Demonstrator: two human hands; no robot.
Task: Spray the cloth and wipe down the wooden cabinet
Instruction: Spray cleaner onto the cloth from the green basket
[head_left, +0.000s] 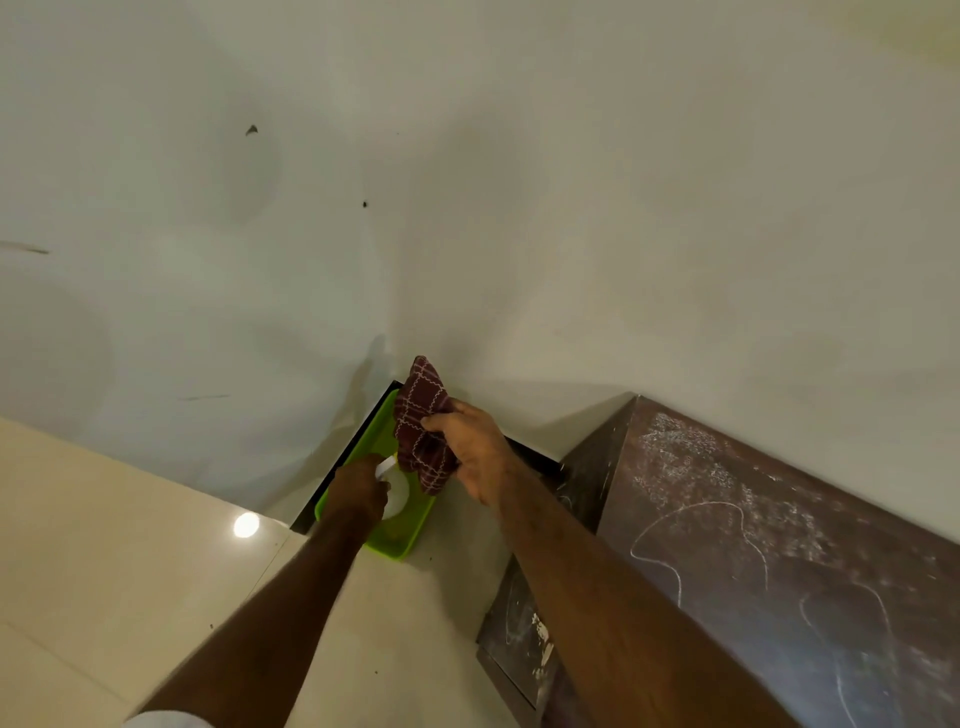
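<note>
Our right hand (475, 449) bunches the cloth (423, 423) just above the spray bottle (397, 493) our left hand (361, 491) grips in the tray (400, 543); cabinet (753, 545) lies rightward

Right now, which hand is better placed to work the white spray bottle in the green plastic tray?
Left. The left hand grips the white spray bottle in the green plastic tray; the right hand holds the maroon checked cloth close by.

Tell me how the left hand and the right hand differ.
The left hand is lower, gripping a white bottle in the green tray; the right hand is higher, gripping the checked cloth. Both reach toward the wall corner.
</note>
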